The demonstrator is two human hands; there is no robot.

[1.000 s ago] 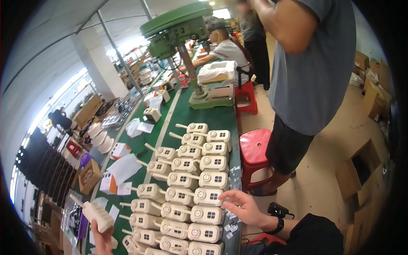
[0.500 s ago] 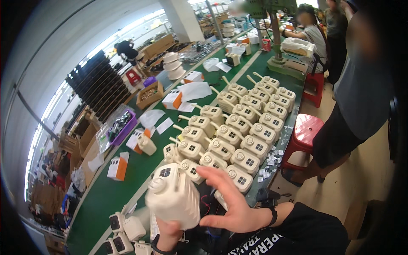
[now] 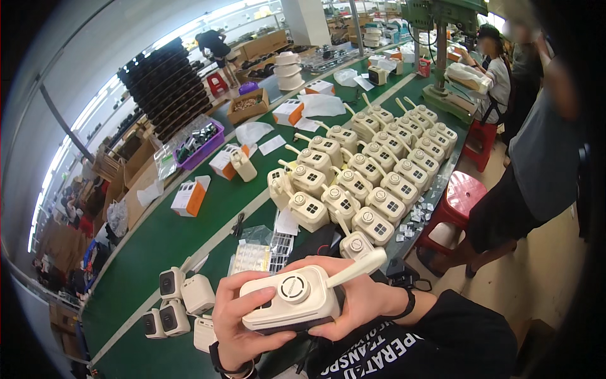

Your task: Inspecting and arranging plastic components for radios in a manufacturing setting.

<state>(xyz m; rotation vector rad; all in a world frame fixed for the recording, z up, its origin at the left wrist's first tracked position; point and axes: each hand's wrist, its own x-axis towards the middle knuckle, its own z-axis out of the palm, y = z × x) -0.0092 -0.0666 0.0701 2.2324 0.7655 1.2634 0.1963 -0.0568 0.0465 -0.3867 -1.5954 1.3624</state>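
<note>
Between both hands, close to my body, is a cream jerry-can-shaped device [image 3: 315, 304] with a ridged round knob on top and a loop handle sticking up to the right. My left hand [image 3: 243, 316] wraps round its left end, one finger lying on the top by the dark button panel. My right hand [image 3: 366, 300] grips the right end below the handle, its thumb at the near lower edge. A dark strip shows along the device's near side. Many similar devices [image 3: 372, 224] stand in close rows on the green table beyond my hands, most with raised handles.
Several cream devices with dark round fronts [image 3: 173, 316] sit at the left. Orange-and-white boxes [image 3: 191, 196] and a purple bin [image 3: 202, 145] line the far left side. A white sticker sheet [image 3: 251, 258] lies ahead. On the right are a red stool [image 3: 466, 192] and a standing person [image 3: 543, 145].
The device has come down nearer to me and been turned, its knob now facing up. My right hand, open and apart before, has closed on it. The view has shifted left.
</note>
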